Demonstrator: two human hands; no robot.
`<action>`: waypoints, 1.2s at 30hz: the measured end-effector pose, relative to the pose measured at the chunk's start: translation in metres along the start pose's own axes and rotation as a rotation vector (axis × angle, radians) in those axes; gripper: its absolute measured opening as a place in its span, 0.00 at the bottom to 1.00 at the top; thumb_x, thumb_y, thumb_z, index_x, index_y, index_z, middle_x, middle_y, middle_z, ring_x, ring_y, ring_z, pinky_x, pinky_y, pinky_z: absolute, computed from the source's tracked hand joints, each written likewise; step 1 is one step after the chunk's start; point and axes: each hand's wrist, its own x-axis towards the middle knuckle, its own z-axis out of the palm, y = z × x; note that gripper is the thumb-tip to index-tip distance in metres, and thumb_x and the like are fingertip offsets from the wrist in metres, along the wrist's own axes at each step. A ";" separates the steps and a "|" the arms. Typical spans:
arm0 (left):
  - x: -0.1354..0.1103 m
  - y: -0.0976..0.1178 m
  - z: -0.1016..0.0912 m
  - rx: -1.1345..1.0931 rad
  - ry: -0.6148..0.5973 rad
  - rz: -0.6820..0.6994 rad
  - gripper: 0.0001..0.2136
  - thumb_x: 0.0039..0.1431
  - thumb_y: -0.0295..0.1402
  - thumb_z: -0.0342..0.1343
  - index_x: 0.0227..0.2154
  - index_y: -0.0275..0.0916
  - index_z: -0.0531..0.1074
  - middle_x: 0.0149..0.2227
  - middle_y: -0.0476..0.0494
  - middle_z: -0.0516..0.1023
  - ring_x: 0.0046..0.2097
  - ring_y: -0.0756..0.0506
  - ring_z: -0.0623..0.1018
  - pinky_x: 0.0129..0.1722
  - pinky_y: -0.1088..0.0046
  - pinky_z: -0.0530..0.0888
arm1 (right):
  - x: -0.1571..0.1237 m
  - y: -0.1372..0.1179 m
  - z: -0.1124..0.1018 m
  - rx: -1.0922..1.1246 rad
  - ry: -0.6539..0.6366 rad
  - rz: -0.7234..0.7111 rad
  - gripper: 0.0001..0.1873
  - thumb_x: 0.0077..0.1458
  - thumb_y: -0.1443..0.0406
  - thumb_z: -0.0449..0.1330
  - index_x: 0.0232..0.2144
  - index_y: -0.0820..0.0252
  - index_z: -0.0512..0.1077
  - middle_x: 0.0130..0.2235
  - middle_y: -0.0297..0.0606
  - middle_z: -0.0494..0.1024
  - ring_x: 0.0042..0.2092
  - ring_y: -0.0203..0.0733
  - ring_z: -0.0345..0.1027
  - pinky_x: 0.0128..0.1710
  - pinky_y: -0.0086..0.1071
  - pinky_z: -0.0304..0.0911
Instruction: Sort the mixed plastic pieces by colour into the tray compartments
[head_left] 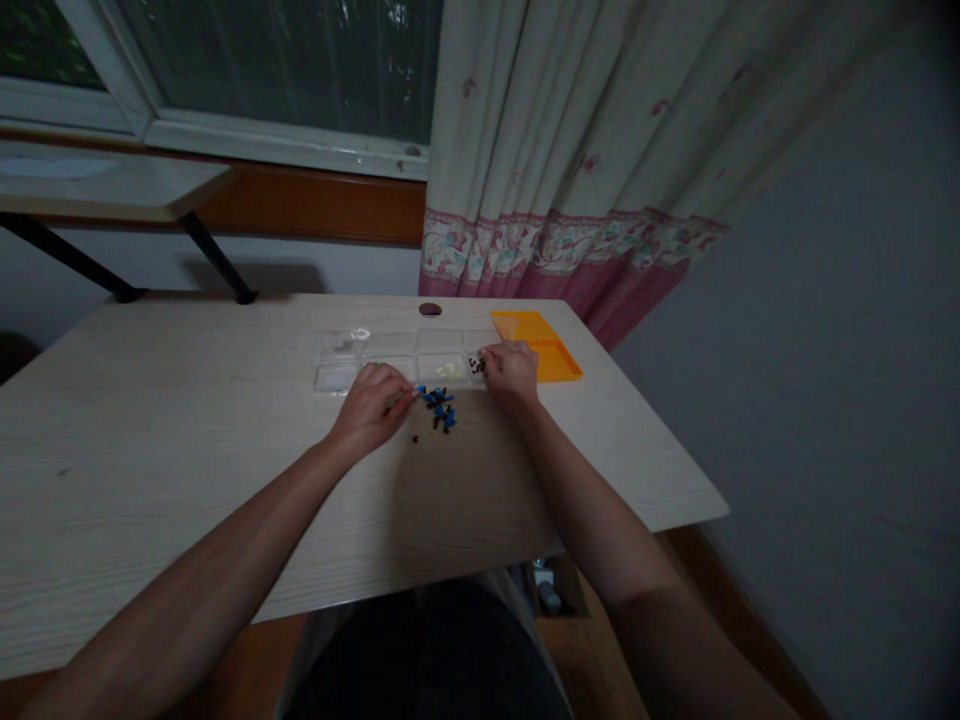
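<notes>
A small heap of blue and dark beads lies on the pale wooden table, in front of a clear compartment box. My left hand rests just left of the heap with its fingers curled and pinched; a thin greenish bit shows at the fingertips, too small to name. My right hand lies at the box's right end, fingers bent down over a compartment with dark beads. Another compartment holds pale yellow beads.
An orange lid lies flat right of the box, near the table's right edge. A round cable hole sits behind the box. A curtain hangs behind the table, a window and a folding side table at left.
</notes>
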 end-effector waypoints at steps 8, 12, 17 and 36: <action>-0.002 0.011 -0.002 -0.069 -0.282 0.147 0.08 0.61 0.40 0.57 0.40 0.44 0.76 0.45 0.43 0.73 0.47 0.42 0.70 0.50 0.62 0.66 | 0.000 0.000 0.003 -0.002 0.013 -0.007 0.17 0.64 0.59 0.51 0.39 0.58 0.79 0.41 0.44 0.79 0.46 0.49 0.62 0.45 0.40 0.51; -0.001 0.013 -0.008 -0.043 -0.351 0.182 0.13 0.57 0.46 0.60 0.37 0.42 0.75 0.45 0.44 0.72 0.48 0.42 0.69 0.50 0.63 0.65 | -0.001 -0.002 0.002 0.000 0.017 0.006 0.17 0.64 0.59 0.52 0.39 0.57 0.79 0.41 0.44 0.79 0.47 0.49 0.63 0.46 0.39 0.51; 0.000 0.011 -0.016 0.114 -0.422 0.223 0.16 0.58 0.49 0.58 0.30 0.39 0.72 0.38 0.44 0.70 0.44 0.42 0.67 0.43 0.64 0.62 | 0.000 -0.002 0.002 0.008 0.010 0.007 0.17 0.64 0.59 0.51 0.40 0.58 0.79 0.41 0.44 0.79 0.46 0.49 0.63 0.46 0.39 0.51; 0.001 0.012 -0.016 0.377 -0.389 0.292 0.11 0.65 0.35 0.49 0.28 0.38 0.70 0.33 0.42 0.70 0.40 0.42 0.66 0.40 0.62 0.61 | 0.001 0.002 0.006 0.037 0.058 -0.017 0.17 0.63 0.59 0.52 0.38 0.58 0.80 0.40 0.44 0.79 0.45 0.49 0.63 0.45 0.40 0.52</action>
